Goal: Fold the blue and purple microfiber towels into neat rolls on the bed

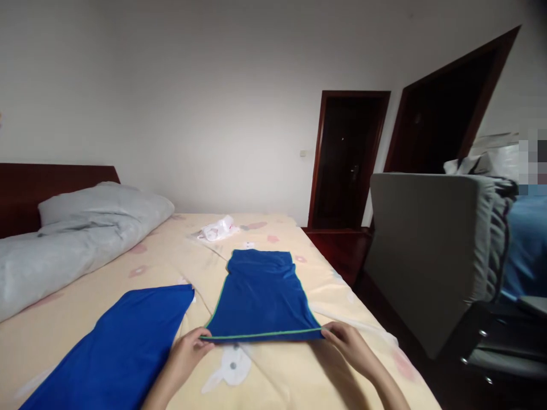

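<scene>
A blue cloth with green edging lies spread on the bed, its near edge stretched between my two hands. My left hand pinches the near left corner between thumb and fingers. At the near right corner, my right hand grips the cloth the same way. The near edge looks slightly lifted from the sheet. A second blue cloth lies to the left, partly behind my left forearm; its near end runs out of view.
The bed's patterned cream sheet extends under both cloths. A white plastic packet lies farther back. A grey quilt is heaped at left by the dark headboard. A folded grey bed stands right, beside a partly visible person in blue.
</scene>
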The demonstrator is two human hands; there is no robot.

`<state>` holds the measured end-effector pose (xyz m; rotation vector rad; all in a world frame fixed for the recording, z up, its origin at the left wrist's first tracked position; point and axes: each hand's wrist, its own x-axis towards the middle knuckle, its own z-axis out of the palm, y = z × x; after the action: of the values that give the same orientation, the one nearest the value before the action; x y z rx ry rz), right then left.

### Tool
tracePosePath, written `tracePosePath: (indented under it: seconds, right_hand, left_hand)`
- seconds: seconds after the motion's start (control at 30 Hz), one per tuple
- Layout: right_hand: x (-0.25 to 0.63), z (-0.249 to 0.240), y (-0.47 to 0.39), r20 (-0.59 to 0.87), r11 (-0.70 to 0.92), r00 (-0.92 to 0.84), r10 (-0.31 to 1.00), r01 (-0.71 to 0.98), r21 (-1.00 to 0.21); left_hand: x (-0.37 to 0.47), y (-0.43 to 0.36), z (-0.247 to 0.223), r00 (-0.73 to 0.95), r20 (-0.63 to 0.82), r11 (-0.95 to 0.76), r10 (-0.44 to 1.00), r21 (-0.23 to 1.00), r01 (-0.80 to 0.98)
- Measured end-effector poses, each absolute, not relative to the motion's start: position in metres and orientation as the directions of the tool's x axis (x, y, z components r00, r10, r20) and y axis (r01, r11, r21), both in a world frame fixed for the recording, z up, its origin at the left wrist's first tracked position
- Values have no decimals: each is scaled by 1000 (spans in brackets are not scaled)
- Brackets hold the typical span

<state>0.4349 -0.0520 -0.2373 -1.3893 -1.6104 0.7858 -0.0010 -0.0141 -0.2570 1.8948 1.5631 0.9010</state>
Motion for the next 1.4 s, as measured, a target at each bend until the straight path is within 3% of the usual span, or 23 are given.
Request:
tracePosePath:
  seconds: [0.1,0.27,0.5,0.63,0.77,0.9,1.0,1.13,1.4]
  right_hand:
    - [442,-232,-69,107,126,-68,992,457,-881]
    - [451,-237,-93,-47,22,-121,992,516,-857]
    - [467,-263,-90,-246,-113,-190,950,529,-841]
    - [476,-269,-88,-219,-118,-171,961,464,-878]
    - [473,-270,-76,-127,-119,3,992,376,-919]
    - [461,-276,-66,-186,-216,126,974,286,-934]
    - [455,-279,-67,-272,-278,60,961,266,-923]
    - [455,-281,-69,-304,-275,-53,951,299,-914]
    - [462,-272,-72,-247,-233,22,969,428,-873]
  left_hand:
    - [-20,-28,-255,121,141,-186,983,784,593]
    - [-37,-45,-264,210,-24,-121,978,749,651]
    - [-31,-25,-285,241,32,-188,970,725,662]
    - [-24,-18,-295,134,44,-121,990,757,642]
    - [-11,-13,-300,7,33,-31,999,801,598]
    - [-1,-12,-302,-31,40,-15,999,821,571]
    - [0,-14,-303,-30,24,-2,999,818,575]
    - [3,-19,-299,8,-6,-1,1000,725,689]
    - [6,-23,-285,-29,83,-40,996,719,694]
